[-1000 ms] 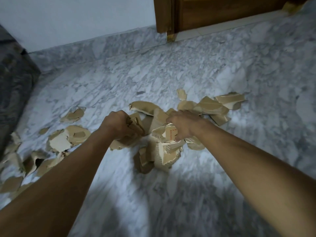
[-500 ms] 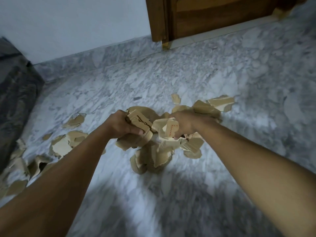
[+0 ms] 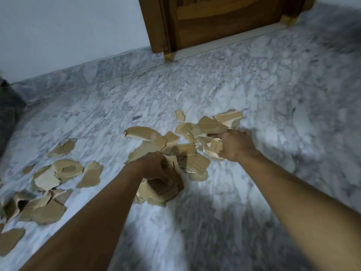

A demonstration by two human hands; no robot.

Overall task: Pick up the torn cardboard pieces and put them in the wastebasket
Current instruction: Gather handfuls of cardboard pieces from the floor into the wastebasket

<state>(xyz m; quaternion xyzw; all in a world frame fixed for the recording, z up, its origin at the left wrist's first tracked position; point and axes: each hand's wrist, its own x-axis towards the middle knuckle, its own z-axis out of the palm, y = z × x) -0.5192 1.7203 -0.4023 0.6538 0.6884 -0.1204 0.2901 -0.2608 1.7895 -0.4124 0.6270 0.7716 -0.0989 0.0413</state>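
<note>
door (image 3: pixel 224 26) cut off, cardboard pieces (image 3: pixel 9 243) cropped

the scene was dimly lit, with a cool bluish cast. a brighter patch was seen on the marble floor (image 3: pixel 220 184) between the forearms, and broad soft shadows were cast below it. the right hand (image 3: pixel 233 145) and the floor past it were smeared by motion blur. the cardboard pieces (image 3: pixel 66 169) at the left edge were rendered soft. the lines of the door (image 3: pixel 224 22) were bent by wide-angle distortion, and the corners were darkened.
</note>
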